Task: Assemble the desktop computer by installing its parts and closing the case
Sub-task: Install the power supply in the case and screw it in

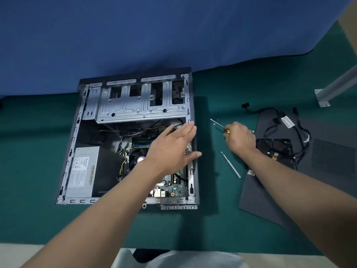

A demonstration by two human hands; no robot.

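A green table [222, 219] fills the space, with a blue cloth [135, 35] hanging behind it at twelve o'clock. The computer case [87, 132] lies on its side, open, left of centre. Inside it, the silver drive cage [139, 107] sits at twelve o'clock, the power supply [82, 171] at eight and the motherboard [173, 188] at five. At three o'clock from the case, well apart from it, a dark side panel [258, 200] lies flat. A hard drive [278, 149] rests on the panel, with black cables [301, 130] looped past it toward one o'clock.

The person reaches in from six o'clock. The left hand [172, 149] is spread flat over the case's three o'clock rim, fingers straight and the thumb stretched out across the edge, gripping nothing I can make out. The right hand [240, 138] is between case and panel, fingers curled round the yellow handle of a screwdriver [219, 124] whose shaft points to ten o'clock. A second thin metal tool [230, 165] lies on the table at six o'clock from that hand. A small screw [214, 124] lies just beside the screwdriver's shaft.
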